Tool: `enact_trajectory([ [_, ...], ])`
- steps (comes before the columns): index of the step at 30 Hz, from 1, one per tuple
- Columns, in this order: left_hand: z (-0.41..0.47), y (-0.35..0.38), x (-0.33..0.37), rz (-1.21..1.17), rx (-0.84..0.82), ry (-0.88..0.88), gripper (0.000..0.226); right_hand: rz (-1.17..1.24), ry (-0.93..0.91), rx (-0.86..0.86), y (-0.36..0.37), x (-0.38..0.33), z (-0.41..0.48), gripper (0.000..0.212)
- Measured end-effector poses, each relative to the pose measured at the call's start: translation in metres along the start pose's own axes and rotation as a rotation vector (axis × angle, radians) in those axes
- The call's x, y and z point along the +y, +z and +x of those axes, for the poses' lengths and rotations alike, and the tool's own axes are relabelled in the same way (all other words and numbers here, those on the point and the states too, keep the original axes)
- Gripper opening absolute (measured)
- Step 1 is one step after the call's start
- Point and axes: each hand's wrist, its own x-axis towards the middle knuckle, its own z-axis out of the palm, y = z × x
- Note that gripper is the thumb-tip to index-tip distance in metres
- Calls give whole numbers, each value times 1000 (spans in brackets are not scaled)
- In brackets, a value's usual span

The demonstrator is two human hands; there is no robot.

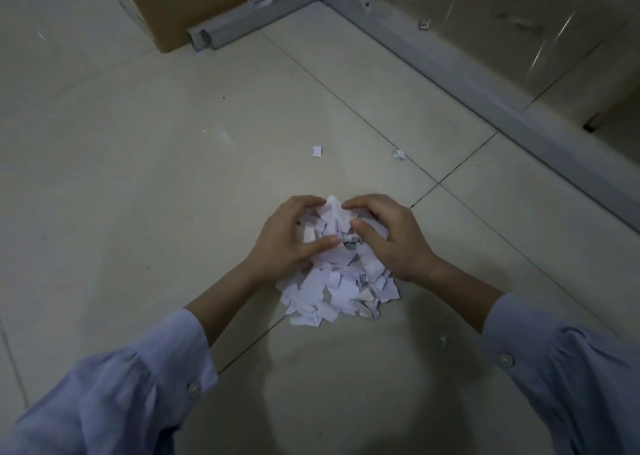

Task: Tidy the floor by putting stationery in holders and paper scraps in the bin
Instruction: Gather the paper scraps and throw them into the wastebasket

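Observation:
A heap of white paper scraps point(337, 281) lies on the pale tiled floor in the middle of the head view. My left hand point(289, 238) curls round the heap's upper left side, its thumb lying across the scraps. My right hand point(388, 236) curls round the upper right side, fingertips meeting the left hand's at the top of the heap. Together they bunch the upper part of the pile. Two loose scraps lie farther out, one point(317, 151) in the middle and another point(400, 154) to its right. A tiny scrap point(442, 339) lies near my right sleeve.
A grey metal frame point(450, 70) runs from the top centre down to the right edge, with a foot bar point(249, 20) at the back. A cardboard box point(180, 1) stands behind it at the top left. No bin or holder is in view.

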Motion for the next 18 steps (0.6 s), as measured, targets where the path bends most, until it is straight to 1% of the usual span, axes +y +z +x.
enact_trajectory([
  [2,12,-2,1,-4,79,6,58,-74,-33,79,-9,2,9,36],
  [4,28,-6,2,17,107,-25,50,-139,31,131,-20,9,23,39],
  [5,37,-7,3,43,96,-35,49,-187,84,130,-26,15,31,43],
  [7,54,-8,4,114,52,-45,52,-289,196,57,-38,27,44,55],
  [10,74,-9,1,185,-47,-80,67,-394,320,-90,-50,40,57,70],
  [11,78,-8,0,207,-76,-103,68,-419,347,-132,-51,43,59,73],
  [12,82,-6,-1,236,-102,-122,65,-442,368,-171,-52,44,60,74],
  [15,84,-1,-2,309,-162,-131,50,-465,356,-246,-48,43,58,71],
  [17,81,-2,-3,275,-185,-111,51,-429,297,-253,-45,39,51,67],
  [18,78,-4,-3,237,-195,-98,55,-406,262,-257,-44,38,46,64],
])
